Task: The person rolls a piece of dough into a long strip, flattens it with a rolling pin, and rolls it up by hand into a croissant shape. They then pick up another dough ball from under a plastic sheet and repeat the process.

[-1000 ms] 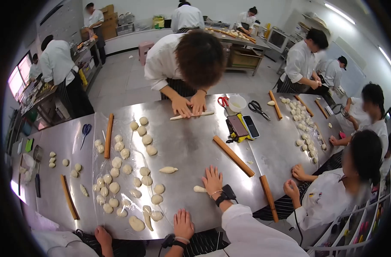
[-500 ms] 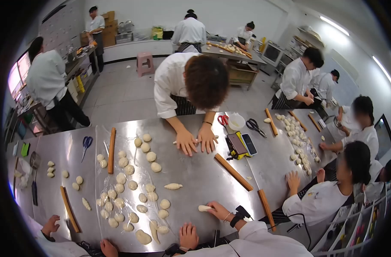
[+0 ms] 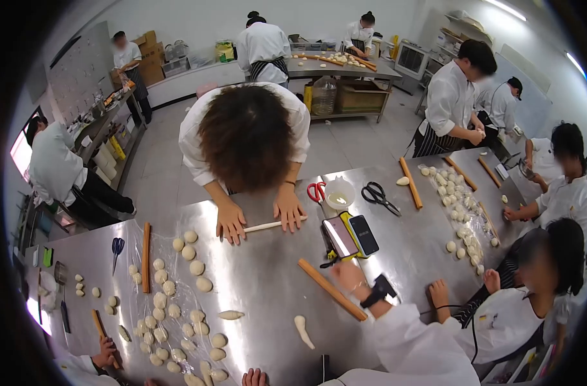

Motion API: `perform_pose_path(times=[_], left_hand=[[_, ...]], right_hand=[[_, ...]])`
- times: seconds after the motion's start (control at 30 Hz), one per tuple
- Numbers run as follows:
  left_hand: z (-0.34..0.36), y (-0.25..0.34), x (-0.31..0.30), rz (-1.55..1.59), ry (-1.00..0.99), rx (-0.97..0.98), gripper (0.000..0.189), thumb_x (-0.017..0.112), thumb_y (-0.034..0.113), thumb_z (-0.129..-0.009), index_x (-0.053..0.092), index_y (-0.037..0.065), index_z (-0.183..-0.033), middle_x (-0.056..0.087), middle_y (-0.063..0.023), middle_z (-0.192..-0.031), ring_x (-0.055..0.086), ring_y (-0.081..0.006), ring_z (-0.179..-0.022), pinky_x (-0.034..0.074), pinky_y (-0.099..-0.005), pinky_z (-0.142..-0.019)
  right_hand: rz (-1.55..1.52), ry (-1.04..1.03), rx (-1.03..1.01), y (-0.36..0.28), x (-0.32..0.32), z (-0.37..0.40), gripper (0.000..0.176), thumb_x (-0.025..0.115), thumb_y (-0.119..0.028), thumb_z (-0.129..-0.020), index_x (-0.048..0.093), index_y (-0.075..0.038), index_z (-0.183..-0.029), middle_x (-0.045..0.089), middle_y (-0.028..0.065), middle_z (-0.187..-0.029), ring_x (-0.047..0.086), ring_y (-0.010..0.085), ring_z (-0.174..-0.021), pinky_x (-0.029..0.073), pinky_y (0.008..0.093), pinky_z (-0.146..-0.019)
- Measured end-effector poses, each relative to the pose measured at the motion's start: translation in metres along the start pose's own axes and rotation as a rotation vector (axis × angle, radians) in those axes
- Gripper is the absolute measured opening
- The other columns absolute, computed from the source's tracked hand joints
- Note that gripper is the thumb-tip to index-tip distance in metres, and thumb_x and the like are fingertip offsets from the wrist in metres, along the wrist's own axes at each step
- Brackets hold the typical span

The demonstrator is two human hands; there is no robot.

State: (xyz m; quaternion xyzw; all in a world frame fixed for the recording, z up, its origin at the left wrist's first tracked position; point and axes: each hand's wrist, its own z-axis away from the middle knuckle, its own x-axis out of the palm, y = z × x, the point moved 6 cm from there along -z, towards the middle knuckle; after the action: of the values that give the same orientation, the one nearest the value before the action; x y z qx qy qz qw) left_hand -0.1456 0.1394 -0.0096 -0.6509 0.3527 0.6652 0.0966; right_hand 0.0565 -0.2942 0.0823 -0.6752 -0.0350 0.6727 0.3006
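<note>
My right hand (image 3: 349, 275), blurred and with a black watch on the wrist, reaches over the table beside the upper middle of a wooden rolling pin (image 3: 332, 289). Its fingers are smeared by motion. At the bottom edge my left hand (image 3: 255, 377) shows only its fingers, lying flat on the steel table (image 3: 268, 347). Between my hands rests a tapered dough piece (image 3: 304, 331), thicker at its upper end. A spindle-shaped dough piece (image 3: 231, 315) lies farther left. Dough balls (image 3: 218, 340) sit on and beside plastic film left of my left hand.
Opposite, a person's hands (image 3: 230, 220) press a dough strip (image 3: 264, 226). Red scissors (image 3: 316, 192), a plastic cup (image 3: 339, 193), black scissors (image 3: 379, 197) and phones (image 3: 363, 235) lie ahead right. People work at both sides; another rolling pin (image 3: 146, 257) lies left.
My right hand has let go of the dough piece and moved up and right toward the rolling pin. The view has shifted. Opposite, the person's hands have spread apart along the dough strip.
</note>
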Motion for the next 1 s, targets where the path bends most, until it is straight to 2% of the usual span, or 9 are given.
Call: perform_pose_path(times=[0.13,0.2,0.3,0.43,0.57,0.6,0.63,0.7,1.0], left_hand=[[-0.001,-0.001,0.002,-0.044,-0.102,-0.023,0.052,0.055,0.017,-0.075,0.048,-0.003,-0.122,0.043,-0.0243,-0.129,0.037,-0.0418,-0.122,0.028,-0.0528,-0.102],[0.004,-0.004,0.012,-0.061,-0.137,-0.047,0.054,0.056,0.017,-0.075,0.046,-0.004,-0.124,0.042,-0.0248,-0.13,0.036,-0.0419,-0.123,0.027,-0.0524,-0.103],[0.006,-0.003,0.011,-0.23,-0.026,-0.025,0.05,0.052,0.016,-0.078,0.048,0.001,-0.125,0.045,-0.0208,-0.13,0.038,-0.04,-0.124,0.028,-0.0517,-0.104],[0.015,-0.006,0.019,-0.104,-0.241,-0.123,0.048,0.053,0.015,-0.074,0.051,0.0,-0.12,0.047,-0.0219,-0.127,0.04,-0.0407,-0.121,0.032,-0.0517,-0.1],[-0.009,0.003,-0.002,-0.079,-0.23,-0.171,0.045,0.054,0.017,-0.076,0.053,0.0,-0.117,0.048,-0.0232,-0.125,0.041,-0.0406,-0.12,0.033,-0.0498,-0.1],[-0.008,-0.001,0.003,-0.069,-0.224,-0.199,0.045,0.054,0.017,-0.076,0.053,0.0,-0.117,0.048,-0.0232,-0.125,0.041,-0.0406,-0.12,0.033,-0.0498,-0.1],[-0.008,-0.001,0.003,-0.102,-0.131,-0.164,0.044,0.055,0.019,-0.073,0.055,0.005,-0.115,0.05,-0.0166,-0.123,0.043,-0.0349,-0.119,0.032,-0.049,-0.1],[-0.007,0.004,-0.003,-0.134,-0.073,-0.144,0.046,0.058,0.02,-0.069,0.057,0.01,-0.114,0.051,-0.0104,-0.123,0.044,-0.0297,-0.12,0.032,-0.0486,-0.102],[-0.006,0.003,-0.006,-0.027,-0.16,-0.143,0.063,0.061,0.026,-0.076,0.041,0.011,-0.134,0.041,-0.0086,-0.136,0.035,-0.0256,-0.13,0.027,-0.043,-0.107]], right_hand=[[0.395,0.449,0.105,0.072,-0.072,-0.165,0.032,0.054,-0.033,-0.086,0.07,-0.007,-0.079,0.064,0.0129,-0.081,0.058,0.0318,-0.079,0.046,0.0442,-0.07],[0.449,0.431,0.254,0.097,-0.07,-0.215,0.035,0.052,-0.037,-0.088,0.071,-0.008,-0.084,0.067,0.0124,-0.082,0.061,0.0307,-0.08,0.045,0.044,-0.074],[0.264,0.108,0.361,0.114,-0.045,-0.25,0.037,0.047,-0.036,-0.089,0.071,-0.009,-0.087,0.068,0.0155,-0.09,0.066,0.0312,-0.089,0.049,0.0432,-0.076],[0.253,0.1,0.384,0.128,-0.022,-0.261,0.032,0.046,-0.027,-0.087,0.071,-0.009,-0.087,0.068,0.0161,-0.091,0.066,0.0334,-0.087,0.051,0.0413,-0.075],[0.415,0.146,0.007,0.114,-0.026,-0.245,0.029,0.046,-0.021,-0.084,0.069,-0.004,-0.078,0.066,0.0176,-0.085,0.066,0.0318,-0.08,0.053,0.0435,-0.068],[0.255,0.193,-0.022,0.11,-0.035,-0.236,0.038,0.043,-0.028,-0.084,0.064,0.003,-0.075,0.062,0.0262,-0.081,0.06,0.0434,-0.078,0.049,0.0491,-0.073],[0.447,0.238,-0.048,0.091,-0.044,-0.222,0.02,0.051,-0.012,-0.079,0.068,-0.004,-0.073,0.066,0.0158,-0.078,0.066,0.0323,-0.071,0.053,0.042,-0.063],[0.557,0.178,-0.209,0.075,-0.046,-0.204,0.027,0.05,-0.021,-0.082,0.067,-0.003,-0.07,0.064,0.0185,-0.074,0.064,0.0343,-0.067,0.052,0.0441,-0.062],[0.2,-0.115,-0.566,-0.102,-0.011,-0.077,0.034,0.047,-0.022,-0.083,0.061,0.004,-0.066,0.059,0.023,-0.063,0.059,0.0402,-0.062,0.047,0.0479,-0.061]])
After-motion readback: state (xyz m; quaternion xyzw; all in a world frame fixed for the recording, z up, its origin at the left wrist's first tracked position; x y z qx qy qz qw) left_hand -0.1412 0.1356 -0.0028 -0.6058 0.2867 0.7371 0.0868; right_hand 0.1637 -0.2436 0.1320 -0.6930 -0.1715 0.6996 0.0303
